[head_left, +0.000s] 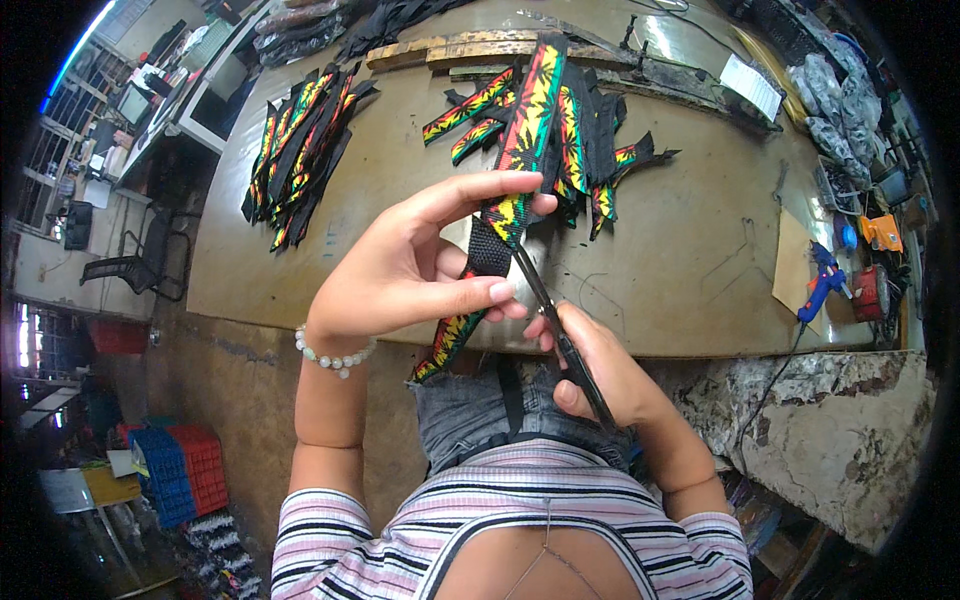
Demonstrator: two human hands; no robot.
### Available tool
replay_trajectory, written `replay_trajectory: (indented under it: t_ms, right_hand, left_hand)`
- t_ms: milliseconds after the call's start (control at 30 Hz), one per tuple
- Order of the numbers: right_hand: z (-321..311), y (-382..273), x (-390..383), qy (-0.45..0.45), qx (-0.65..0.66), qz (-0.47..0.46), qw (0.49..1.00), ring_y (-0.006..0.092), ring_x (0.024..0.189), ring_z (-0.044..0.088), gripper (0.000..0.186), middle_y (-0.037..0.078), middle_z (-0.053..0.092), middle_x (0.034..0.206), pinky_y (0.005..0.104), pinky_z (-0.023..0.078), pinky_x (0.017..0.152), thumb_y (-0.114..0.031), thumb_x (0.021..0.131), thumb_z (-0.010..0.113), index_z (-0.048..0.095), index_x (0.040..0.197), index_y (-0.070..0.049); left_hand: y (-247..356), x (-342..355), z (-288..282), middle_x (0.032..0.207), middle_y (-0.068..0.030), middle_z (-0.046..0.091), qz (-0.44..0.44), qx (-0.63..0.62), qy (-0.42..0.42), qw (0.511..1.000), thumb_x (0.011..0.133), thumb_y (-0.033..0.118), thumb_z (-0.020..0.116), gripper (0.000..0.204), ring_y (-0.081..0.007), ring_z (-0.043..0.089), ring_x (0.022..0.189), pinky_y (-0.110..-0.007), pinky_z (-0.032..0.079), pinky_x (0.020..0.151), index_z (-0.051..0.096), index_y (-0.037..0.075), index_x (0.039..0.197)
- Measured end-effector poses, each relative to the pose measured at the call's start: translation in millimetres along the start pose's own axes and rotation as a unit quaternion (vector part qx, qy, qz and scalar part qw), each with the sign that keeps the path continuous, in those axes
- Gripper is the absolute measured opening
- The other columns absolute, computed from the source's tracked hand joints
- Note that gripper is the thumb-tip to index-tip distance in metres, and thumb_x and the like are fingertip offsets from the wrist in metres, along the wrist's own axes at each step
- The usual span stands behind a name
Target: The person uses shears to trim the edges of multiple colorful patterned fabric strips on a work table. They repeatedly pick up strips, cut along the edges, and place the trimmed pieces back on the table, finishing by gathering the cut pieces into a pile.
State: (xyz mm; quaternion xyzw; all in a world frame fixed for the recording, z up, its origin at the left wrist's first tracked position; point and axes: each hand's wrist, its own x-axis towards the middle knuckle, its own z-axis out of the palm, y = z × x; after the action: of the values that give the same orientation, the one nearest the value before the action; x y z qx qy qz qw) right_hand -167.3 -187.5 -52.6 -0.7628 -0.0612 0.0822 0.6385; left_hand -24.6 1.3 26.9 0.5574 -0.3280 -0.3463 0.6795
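Note:
My left hand [400, 270], with a bead bracelet, grips a folded patterned strap [518, 125] in red, yellow and green with black leaf shapes and a black woven underside, between fingers and thumb. The strap reaches up over the worktable, and its lower end hangs at the table's front edge. My right hand [610, 370] holds black scissors [575, 360], their blades angled up to the strap just right of my left thumb. Whether the blades touch the strap I cannot tell. Behind the strap lies a loose pile of similar strips [605, 120]; another bundle [300, 160] lies at the left.
On the worktable [700, 280] are wooden bars [460, 55] at the back, paper [750, 85], plastic bags [840, 100] and a blue glue gun [822, 280] with a cord over the front edge. A chair [130, 270] stands left; a cracked ledge [810, 420] is at lower right.

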Motion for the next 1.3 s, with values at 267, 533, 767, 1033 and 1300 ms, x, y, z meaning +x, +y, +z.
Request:
replay_trajectory:
  t_ms: [267, 533, 767, 1033, 1300]
  right_hand:
    - [-4, -27, -2, 0.136, -0.298, -0.044, 0.944, 0.0341, 0.086, 0.059, 0.072, 0.015, 0.056, 0.094, 0.0405, 0.049, 0.073, -0.051, 0.063, 0.085, 0.055, 0.105, 0.000]
    - [-11, -26, -6, 0.131, -0.268, -0.031, 0.954, 0.0297, 0.078, 0.062, 0.069, 0.012, 0.058, 0.085, 0.0383, 0.049, 0.067, -0.051, 0.062, 0.086, 0.059, 0.100, 0.000]
    - [-6, -24, -4, 0.161, -0.309, -0.036, 0.937, 0.0285, 0.079, 0.062, 0.070, 0.012, 0.059, 0.086, 0.0382, 0.050, 0.066, -0.052, 0.061, 0.086, 0.059, 0.100, 0.000]
    - [-10, -19, -6, 0.135, -0.283, -0.021, 0.949, 0.0297, 0.066, 0.060, 0.059, 0.010, 0.057, 0.077, 0.0378, 0.048, 0.059, -0.047, 0.064, 0.086, 0.060, 0.092, -0.002]
    - [-19, -6, -3, 0.117, -0.229, -0.078, 0.963, 0.0289, 0.064, 0.058, 0.055, 0.011, 0.056, 0.076, 0.0372, 0.046, 0.057, -0.045, 0.068, 0.085, 0.057, 0.087, -0.001]
  left_hand:
    - [-18, 1, -9, 0.144, -0.0205, 0.042, -0.014, 0.002, 0.004, 1.000, 0.080, -0.009, 0.068, 0.073, -0.0255, 0.067, 0.101, -0.032, 0.061, 0.080, 0.032, -0.004, 0.144]
    - [-23, 1, -12, 0.145, -0.0216, 0.040, -0.056, -0.042, 0.002, 0.998, 0.081, -0.009, 0.067, 0.073, -0.0266, 0.070, 0.093, -0.031, 0.061, 0.076, 0.031, -0.006, 0.144]
    - [-29, -3, -11, 0.146, -0.0206, 0.039, -0.047, -0.034, 0.012, 0.998, 0.082, -0.012, 0.064, 0.071, -0.0265, 0.070, 0.092, -0.031, 0.061, 0.077, 0.030, -0.006, 0.144]
    - [-26, -2, -12, 0.148, -0.0203, 0.037, -0.063, -0.023, 0.025, 0.997, 0.081, -0.013, 0.064, 0.072, -0.0256, 0.071, 0.087, -0.029, 0.061, 0.073, 0.032, -0.005, 0.144]
    - [-30, 9, -11, 0.147, -0.0216, 0.039, -0.067, -0.035, -0.022, 0.997, 0.079, -0.014, 0.064, 0.070, -0.0238, 0.071, 0.087, -0.027, 0.061, 0.071, 0.036, -0.004, 0.143]
